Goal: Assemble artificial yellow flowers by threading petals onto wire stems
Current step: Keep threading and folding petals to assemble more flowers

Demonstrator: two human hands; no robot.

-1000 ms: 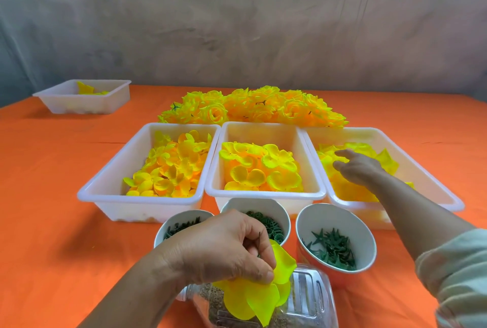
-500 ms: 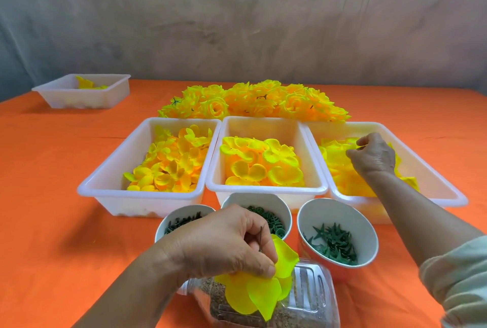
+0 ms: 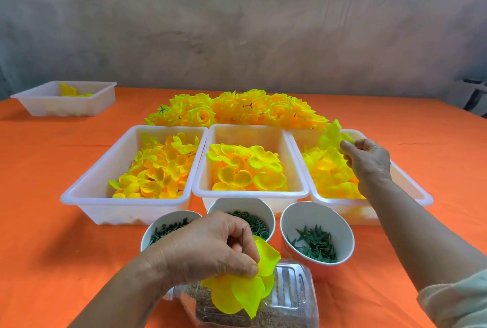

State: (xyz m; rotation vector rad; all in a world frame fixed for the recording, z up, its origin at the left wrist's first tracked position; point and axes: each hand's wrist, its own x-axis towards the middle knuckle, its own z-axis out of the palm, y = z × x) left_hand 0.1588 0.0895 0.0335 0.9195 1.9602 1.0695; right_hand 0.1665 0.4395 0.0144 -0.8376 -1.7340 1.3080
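Left hand (image 3: pixel 208 251): pinched shut around the wire stem (image 3: pixel 242 234), half-built flower (image 3: pixel 243 285) hanging beneath, above a clear container (image 3: pixel 290 298).
Right hand (image 3: pixel 369 161): fingertips nipping one petal (image 3: pixel 332 134) over the right tray (image 3: pixel 411 182).
Handling: petal looks feather-light, floppy; best held at its edge, centre left free for threading.

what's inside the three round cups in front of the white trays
Small dark green plastic parts: stubby pieces in the left cup, ring-shaped ones in the middle cup, star-shaped ones in the right cup. The left hand covers part of the left and middle cups.
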